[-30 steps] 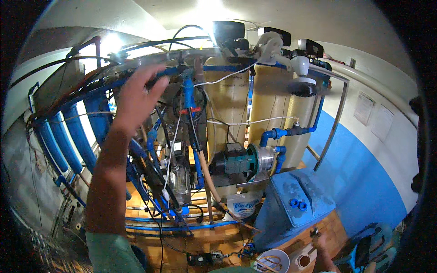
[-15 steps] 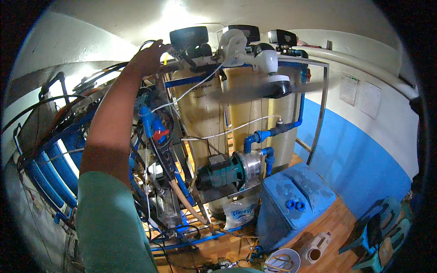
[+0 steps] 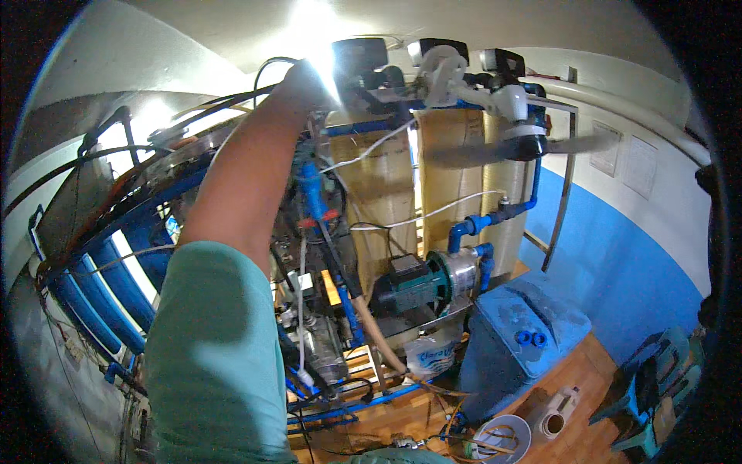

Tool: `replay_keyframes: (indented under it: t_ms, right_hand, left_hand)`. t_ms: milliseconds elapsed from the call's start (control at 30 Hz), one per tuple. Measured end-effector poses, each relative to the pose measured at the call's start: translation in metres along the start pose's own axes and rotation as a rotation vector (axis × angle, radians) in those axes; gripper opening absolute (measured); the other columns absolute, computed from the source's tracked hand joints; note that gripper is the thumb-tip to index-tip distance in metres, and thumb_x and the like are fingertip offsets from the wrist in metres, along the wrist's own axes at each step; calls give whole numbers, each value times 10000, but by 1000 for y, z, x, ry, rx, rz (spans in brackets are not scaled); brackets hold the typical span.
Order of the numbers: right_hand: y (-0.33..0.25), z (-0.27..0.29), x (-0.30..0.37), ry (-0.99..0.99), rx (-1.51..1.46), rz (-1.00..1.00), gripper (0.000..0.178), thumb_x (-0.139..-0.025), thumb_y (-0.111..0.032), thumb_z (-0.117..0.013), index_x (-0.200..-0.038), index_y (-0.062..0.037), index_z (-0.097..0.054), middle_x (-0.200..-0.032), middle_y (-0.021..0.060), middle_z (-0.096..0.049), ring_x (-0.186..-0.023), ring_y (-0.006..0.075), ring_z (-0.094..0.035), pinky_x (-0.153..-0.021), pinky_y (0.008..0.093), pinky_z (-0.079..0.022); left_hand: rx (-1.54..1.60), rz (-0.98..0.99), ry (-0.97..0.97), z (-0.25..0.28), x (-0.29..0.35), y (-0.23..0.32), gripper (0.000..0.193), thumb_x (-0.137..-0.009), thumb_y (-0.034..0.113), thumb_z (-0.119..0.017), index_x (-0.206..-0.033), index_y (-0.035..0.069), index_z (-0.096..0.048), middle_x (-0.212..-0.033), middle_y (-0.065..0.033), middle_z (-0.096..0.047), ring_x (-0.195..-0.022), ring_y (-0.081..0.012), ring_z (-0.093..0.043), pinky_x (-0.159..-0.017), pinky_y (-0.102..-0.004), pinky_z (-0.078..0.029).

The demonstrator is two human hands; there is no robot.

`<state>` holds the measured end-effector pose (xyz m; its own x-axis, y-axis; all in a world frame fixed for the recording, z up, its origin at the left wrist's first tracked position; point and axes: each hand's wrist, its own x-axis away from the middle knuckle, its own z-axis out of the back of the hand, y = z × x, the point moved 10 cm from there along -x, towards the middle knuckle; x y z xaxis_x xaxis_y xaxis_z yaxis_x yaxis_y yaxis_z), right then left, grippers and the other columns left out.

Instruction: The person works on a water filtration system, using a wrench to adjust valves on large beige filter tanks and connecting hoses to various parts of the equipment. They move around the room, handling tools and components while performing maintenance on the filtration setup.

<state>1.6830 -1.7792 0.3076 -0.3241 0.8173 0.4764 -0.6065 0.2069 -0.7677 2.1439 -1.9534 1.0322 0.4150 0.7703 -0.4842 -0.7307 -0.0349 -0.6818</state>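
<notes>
My left hand (image 3: 308, 83) is raised high beside the black control head (image 3: 360, 54) on the nearest of several tall yellowish filter tanks (image 3: 372, 185). Glare from the bright light washes over its fingers, so whether it grips or merely touches something there cannot be made out. Below my wrist, a blue valve pipe (image 3: 311, 189) with a red handle (image 3: 321, 219) stands among hoses. A white hose (image 3: 369, 147) slants up toward the tank tops. My right hand is out of view.
A blurred white fan (image 3: 513, 104) juts out before the tanks. Lower down sits a green motor pump (image 3: 413, 282), beside a blue lidded container (image 3: 502, 348). A white bucket (image 3: 525, 437), a jug (image 3: 560, 414) and green chairs (image 3: 657, 379) stand on the floor.
The view has shifted, so the tanks and pump appear farther right. My left arm has moved right and reaches closer to the nearest control head; its hand now sits in the glare.
</notes>
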Motion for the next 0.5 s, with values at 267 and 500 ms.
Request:
replay_keyframes:
  t_ms: [267, 500]
  right_hand:
    - [-81, -86, 33, -114, -90, 220, 260, -794, -245, -684, -956, -50, -626, -739, 54, -637, -659, 218, -593, -663, 353, -496]
    - [-284, -116, 77, -55, -86, 524, 287, -796, -90, -672, -1058, -29, -574, -893, 28, -622, -828, 120, -566, -761, 289, -469]
  left_hand:
    - [-33, 174, 152, 45, 114, -31, 254, -794, 68, -622, -1030, 120, -545, -1016, -130, -550, -885, -314, -639, -708, -421, -554]
    - [280, 157, 640, 104, 234, -87, 364, -759, -6, -631, -1091, 115, -546, -1213, -89, -556, -996, -298, -627, -849, -360, -511]
